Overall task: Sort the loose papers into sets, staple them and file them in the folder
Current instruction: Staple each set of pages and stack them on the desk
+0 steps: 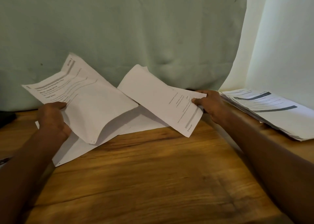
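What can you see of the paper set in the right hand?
The paper set in the right hand is a thin sheaf of white printed sheets, edges slightly fanned at its far corner. Grey text and a grey bar run along the end near the right hand, which pinches that edge, thumb on top. It is lifted off the wooden table, tilted, its near corner hanging low. The print is too blurred to read reliably.

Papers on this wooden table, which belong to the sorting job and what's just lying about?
Job: white printed sheets in left hand; white printed sheet in right hand; white sheets lying flat; printed paper stack.

Lying about: dark object at left edge; green curtain.
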Available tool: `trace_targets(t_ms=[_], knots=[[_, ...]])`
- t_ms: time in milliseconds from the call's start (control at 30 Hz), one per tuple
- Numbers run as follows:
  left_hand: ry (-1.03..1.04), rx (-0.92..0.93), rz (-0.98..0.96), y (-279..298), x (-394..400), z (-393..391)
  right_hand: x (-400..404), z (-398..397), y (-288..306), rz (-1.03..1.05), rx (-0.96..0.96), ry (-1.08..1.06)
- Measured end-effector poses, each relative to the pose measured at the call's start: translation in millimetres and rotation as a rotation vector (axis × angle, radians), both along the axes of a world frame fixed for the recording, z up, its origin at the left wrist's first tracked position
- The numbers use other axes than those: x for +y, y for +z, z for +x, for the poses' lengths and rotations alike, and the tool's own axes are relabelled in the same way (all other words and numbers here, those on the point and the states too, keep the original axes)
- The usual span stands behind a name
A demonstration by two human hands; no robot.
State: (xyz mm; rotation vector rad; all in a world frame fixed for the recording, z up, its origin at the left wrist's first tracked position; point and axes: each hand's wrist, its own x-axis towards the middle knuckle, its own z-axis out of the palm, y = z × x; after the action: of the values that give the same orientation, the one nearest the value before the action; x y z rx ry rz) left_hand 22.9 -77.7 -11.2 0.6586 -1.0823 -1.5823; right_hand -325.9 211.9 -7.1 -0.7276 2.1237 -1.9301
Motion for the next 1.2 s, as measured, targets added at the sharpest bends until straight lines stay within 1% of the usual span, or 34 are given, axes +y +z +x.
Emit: trace_targets(t_ms=[233,300,367,400,467,533,600,667,733,767,867,933,967,1000,1067,1133,1200], knots=[[-0.012,0.015,-0.020,-4,0,-2,0,0,-1,0.056,0.099,-0.066],[0.012,0.020,-0.010,-1,-4,-1,0,1,-2,0.010,0.042,-0.044],[0.001,0.028,-0.003,1,-6,0,-2,8,-4,-0.110,-0.046,0.101],[-0.019,0.035,-0.011,2,-4,0,-5,12,-5,-0.130,-0.046,0.172],[-0.072,0.061,-0.056,2,4,-2,-14,19,-5,-0.109,-0.027,0.265],[-0.113,0.095,-0.105,3,14,-5,-21,27,-3,-0.087,-0.086,0.388],[-0.147,0.130,-0.124,4,20,-8,-24,36,-5,-0.039,-0.175,0.620],[-0.158,0.159,-0.098,4,19,-9,-24,45,-8,0.008,-0.180,0.804],[-0.139,0.187,-0.037,4,16,-9,-25,49,-7,0.044,-0.100,0.858],[-0.128,0.205,-0.010,3,14,-9,-24,50,-6,0.108,0.012,0.831],[-0.037,0.305,0.049,5,12,-6,-23,52,-5,0.411,0.452,0.603],[0.024,0.351,0.066,7,12,-5,-23,49,-10,0.622,0.641,0.502],[0.050,0.379,0.071,8,12,-4,-23,48,-13,0.752,0.708,0.488],[0.068,0.392,0.074,10,14,-3,-23,45,-17,0.880,0.733,0.481],[0.083,0.436,0.078,16,17,0,-26,38,-19,0.996,0.679,0.465],[0.094,0.476,0.075,21,20,2,-29,34,-19,0.970,0.681,0.442],[0.099,0.525,0.079,22,23,4,-32,31,-19,0.840,0.685,0.392]])
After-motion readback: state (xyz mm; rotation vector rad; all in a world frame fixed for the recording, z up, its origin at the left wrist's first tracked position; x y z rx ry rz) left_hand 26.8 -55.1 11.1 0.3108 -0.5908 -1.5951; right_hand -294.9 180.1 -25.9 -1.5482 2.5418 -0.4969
